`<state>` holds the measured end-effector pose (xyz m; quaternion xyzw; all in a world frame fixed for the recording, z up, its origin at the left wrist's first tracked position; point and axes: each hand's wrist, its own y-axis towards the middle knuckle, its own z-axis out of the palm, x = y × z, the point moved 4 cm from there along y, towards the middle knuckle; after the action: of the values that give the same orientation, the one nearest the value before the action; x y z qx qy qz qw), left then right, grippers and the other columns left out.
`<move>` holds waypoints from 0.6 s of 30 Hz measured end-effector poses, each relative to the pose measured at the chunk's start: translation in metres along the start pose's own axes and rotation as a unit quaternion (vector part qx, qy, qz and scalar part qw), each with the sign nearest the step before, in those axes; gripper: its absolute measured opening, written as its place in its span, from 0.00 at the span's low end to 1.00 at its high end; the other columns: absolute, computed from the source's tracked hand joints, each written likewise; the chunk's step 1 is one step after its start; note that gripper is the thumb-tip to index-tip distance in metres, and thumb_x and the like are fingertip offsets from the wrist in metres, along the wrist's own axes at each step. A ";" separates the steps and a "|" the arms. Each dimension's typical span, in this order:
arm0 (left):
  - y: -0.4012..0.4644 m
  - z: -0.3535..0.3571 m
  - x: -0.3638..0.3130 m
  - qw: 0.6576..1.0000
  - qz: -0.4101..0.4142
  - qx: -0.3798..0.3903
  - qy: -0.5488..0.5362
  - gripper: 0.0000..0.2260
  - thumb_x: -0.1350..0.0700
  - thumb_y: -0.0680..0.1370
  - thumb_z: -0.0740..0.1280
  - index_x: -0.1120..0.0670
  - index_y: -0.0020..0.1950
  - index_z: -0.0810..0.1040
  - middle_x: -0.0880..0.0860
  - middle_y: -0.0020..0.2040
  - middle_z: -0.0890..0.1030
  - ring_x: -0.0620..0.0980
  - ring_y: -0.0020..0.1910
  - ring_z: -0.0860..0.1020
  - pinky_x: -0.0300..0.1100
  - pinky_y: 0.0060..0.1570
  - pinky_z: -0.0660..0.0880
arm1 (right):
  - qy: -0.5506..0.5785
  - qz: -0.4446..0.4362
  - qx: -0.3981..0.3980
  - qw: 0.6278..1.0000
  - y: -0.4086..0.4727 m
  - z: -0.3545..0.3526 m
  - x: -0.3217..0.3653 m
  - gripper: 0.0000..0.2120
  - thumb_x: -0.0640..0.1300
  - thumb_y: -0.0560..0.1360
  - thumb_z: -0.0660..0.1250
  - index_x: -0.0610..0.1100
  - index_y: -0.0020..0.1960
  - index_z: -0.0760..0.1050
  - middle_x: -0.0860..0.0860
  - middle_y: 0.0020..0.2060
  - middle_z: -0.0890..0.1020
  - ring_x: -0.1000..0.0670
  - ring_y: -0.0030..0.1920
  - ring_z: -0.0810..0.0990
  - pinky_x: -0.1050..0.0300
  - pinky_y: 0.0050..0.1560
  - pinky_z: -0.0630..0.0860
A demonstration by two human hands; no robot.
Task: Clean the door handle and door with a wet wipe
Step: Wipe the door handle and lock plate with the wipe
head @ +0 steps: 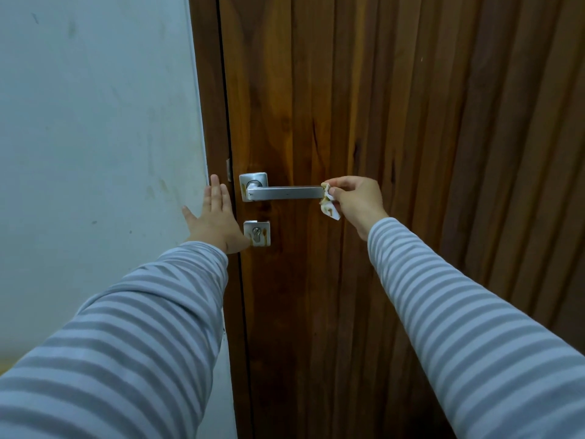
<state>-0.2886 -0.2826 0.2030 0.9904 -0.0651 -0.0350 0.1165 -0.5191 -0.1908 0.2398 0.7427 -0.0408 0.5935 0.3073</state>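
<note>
A dark brown wooden door fills the right side. Its silver lever handle runs horizontally from a square plate that shows brownish stains. My right hand pinches a crumpled white wet wipe, stained brown, against the free right end of the lever. My left hand lies flat with fingers spread on the door frame and wall edge, just left of the handle plate. Below the lever, a square keyhole plate also carries brown smears; my left wrist covers its left edge.
A pale wall with faint scuffs takes up the left side. The brown door frame runs vertically between wall and door. Both of my forearms wear grey striped sleeves.
</note>
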 end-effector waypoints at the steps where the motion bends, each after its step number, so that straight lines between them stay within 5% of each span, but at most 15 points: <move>1: -0.001 -0.001 0.001 1.000 0.001 0.001 0.000 0.52 0.39 0.75 0.67 0.58 0.77 0.29 0.53 0.74 0.23 0.53 0.77 0.31 0.67 0.73 0.43 | -0.003 -0.003 0.006 1.000 -0.001 -0.001 0.000 0.09 0.37 0.76 0.66 0.48 0.44 0.81 0.47 0.46 0.84 0.49 0.46 0.84 0.55 0.49 0.81; 5: -0.003 -0.004 0.001 1.000 0.007 0.004 -0.003 0.52 0.39 0.75 0.67 0.57 0.78 0.30 0.53 0.74 0.23 0.53 0.77 0.31 0.68 0.73 0.42 | 0.012 -0.014 -0.008 1.000 -0.010 -0.008 0.004 0.08 0.38 0.76 0.66 0.49 0.45 0.81 0.50 0.45 0.83 0.52 0.46 0.83 0.58 0.50 0.80; 10: -0.002 -0.004 0.002 1.000 0.010 0.013 -0.010 0.52 0.39 0.75 0.67 0.57 0.77 0.29 0.53 0.74 0.23 0.53 0.77 0.31 0.68 0.72 0.42 | -0.032 -0.078 -0.090 0.992 -0.022 -0.007 0.006 0.07 0.38 0.76 0.65 0.45 0.50 0.81 0.55 0.42 0.81 0.59 0.41 0.80 0.74 0.36 0.74; 14: -0.002 -0.004 0.003 1.000 0.014 0.013 -0.011 0.52 0.39 0.75 0.67 0.57 0.77 0.29 0.53 0.74 0.22 0.53 0.77 0.31 0.68 0.72 0.41 | -0.072 -0.139 -0.147 0.977 -0.026 0.005 0.012 0.07 0.39 0.75 0.68 0.44 0.50 0.83 0.51 0.45 0.83 0.56 0.45 0.81 0.65 0.47 0.79; 18: -0.003 -0.004 0.003 1.000 0.022 0.006 -0.019 0.52 0.39 0.75 0.67 0.57 0.78 0.30 0.52 0.74 0.23 0.52 0.77 0.31 0.68 0.72 0.41 | -0.100 -0.164 -0.164 0.967 -0.027 0.025 0.015 0.06 0.38 0.74 0.69 0.42 0.49 0.83 0.51 0.45 0.82 0.54 0.44 0.81 0.63 0.47 0.79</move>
<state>-0.2847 -0.2793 0.2055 0.9886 -0.0889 -0.0511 0.1098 -0.4821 -0.1769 0.2395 0.7343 -0.0459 0.4426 0.5127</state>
